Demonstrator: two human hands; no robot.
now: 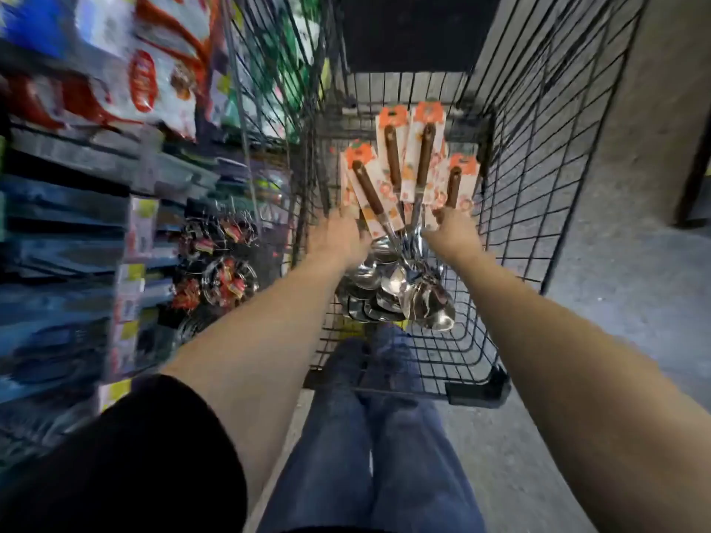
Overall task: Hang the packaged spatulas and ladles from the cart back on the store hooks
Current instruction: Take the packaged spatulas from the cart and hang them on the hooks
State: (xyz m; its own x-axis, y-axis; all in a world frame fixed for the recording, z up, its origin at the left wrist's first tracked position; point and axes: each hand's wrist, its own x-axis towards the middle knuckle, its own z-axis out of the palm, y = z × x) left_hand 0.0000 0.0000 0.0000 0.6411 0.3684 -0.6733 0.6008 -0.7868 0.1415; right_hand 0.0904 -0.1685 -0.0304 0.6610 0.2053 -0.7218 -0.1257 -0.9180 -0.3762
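Note:
Several packaged ladles (408, 175) with brown handles and orange-white cards lie fanned out in the black wire cart (538, 178), their steel bowls (400, 298) piled toward me. Both my arms reach down into the cart. My left hand (340, 236) is at the left side of the bundle, touching the leftmost card. My right hand (452, 232) is at the right side, its fingers on the cards near the handles. The picture is blurred, so whether either hand grips a package does not show.
Store shelving (77, 225) with packaged goods runs along the left, with shiny metal items on hooks (219, 263) low beside the cart. A grey wall (635, 109) and concrete floor (615, 286) lie to the right. My legs in jeans (369, 436) stand behind the cart.

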